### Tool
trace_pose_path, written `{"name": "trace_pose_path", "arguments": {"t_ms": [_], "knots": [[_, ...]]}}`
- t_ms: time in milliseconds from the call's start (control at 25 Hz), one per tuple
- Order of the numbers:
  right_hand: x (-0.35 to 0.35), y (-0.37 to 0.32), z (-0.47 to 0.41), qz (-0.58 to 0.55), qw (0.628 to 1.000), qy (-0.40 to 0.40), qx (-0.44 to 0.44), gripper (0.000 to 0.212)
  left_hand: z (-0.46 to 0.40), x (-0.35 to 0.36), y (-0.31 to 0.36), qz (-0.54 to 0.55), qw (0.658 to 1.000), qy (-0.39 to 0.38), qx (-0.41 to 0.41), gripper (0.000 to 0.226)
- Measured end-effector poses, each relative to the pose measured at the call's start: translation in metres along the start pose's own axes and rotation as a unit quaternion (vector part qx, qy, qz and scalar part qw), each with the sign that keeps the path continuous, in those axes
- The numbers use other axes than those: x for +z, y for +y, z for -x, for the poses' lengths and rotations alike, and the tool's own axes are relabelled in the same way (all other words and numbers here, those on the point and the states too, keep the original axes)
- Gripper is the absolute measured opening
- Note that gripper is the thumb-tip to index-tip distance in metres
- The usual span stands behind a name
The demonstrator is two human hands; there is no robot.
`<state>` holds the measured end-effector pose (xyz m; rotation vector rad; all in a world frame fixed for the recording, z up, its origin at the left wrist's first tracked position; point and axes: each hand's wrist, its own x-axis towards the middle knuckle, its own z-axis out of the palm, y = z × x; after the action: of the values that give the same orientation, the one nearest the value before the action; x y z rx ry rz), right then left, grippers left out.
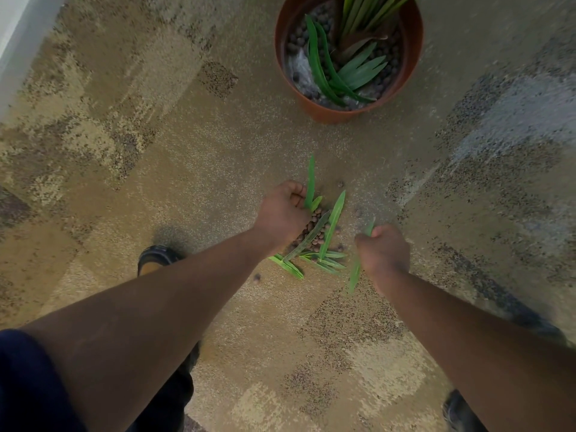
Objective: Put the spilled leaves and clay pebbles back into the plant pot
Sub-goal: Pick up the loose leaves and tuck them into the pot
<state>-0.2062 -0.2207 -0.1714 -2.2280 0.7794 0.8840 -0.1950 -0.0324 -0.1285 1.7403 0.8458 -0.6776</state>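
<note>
A terracotta plant pot [413,54] stands on the carpet at the top, with a green plant, several loose leaves and dark clay pebbles inside. Below it a small heap of brown clay pebbles [313,230] lies on the carpet under several green leaves [332,226]. My left hand [282,213] is at the heap's left edge, fingers curled round a leaf [310,182] that sticks up. My right hand [385,252] is to the right of the heap, fist closed round a leaf [355,272] whose ends show above and below it.
A few single pebbles [340,184] lie scattered around the heap on the patterned beige carpet [156,151]. My shoes [154,260] show at lower left and lower right. A pale wall edge [12,35] runs along the upper left.
</note>
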Motion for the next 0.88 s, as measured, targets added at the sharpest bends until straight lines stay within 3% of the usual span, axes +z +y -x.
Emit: {"name": "trace_pose_path", "arguments": {"t_ms": [80, 200, 320, 440, 560, 680, 800, 880], "knots": [[-0.011, -0.028, 0.017, -0.1, 0.993, 0.004, -0.062, 0.007, 0.015, -0.001, 0.015, 0.065, 0.996, 0.041, 0.034, 0.031], [-0.042, -0.098, 0.035, -0.205, 0.953, 0.012, -0.225, 0.018, 0.033, -0.009, 0.06, 0.207, 0.969, 0.094, 0.092, 0.024], [-0.067, -0.166, 0.034, -0.15, 0.905, 0.04, -0.397, 0.018, 0.023, -0.026, 0.108, 0.283, 0.942, 0.117, 0.135, 0.019], [-0.07, -0.203, 0.015, -0.039, 0.884, 0.084, -0.458, 0.016, -0.01, -0.036, 0.138, 0.286, 0.94, 0.148, 0.113, 0.017], [-0.068, -0.221, -0.003, 0.044, 0.88, 0.103, -0.461, 0.026, -0.048, -0.04, 0.142, 0.171, 0.963, 0.187, 0.089, 0.013], [-0.067, -0.221, -0.008, 0.089, 0.879, 0.094, -0.46, 0.035, -0.058, -0.044, 0.138, 0.022, 0.971, 0.205, 0.122, 0.018], [-0.067, -0.203, -0.012, 0.162, 0.865, 0.074, -0.469, 0.029, -0.047, -0.045, 0.123, -0.128, 0.943, 0.222, 0.212, 0.027], [-0.065, -0.189, -0.014, 0.217, 0.858, 0.039, -0.464, 0.026, -0.049, -0.046, 0.107, -0.272, 0.901, 0.196, 0.276, 0.023]]}}
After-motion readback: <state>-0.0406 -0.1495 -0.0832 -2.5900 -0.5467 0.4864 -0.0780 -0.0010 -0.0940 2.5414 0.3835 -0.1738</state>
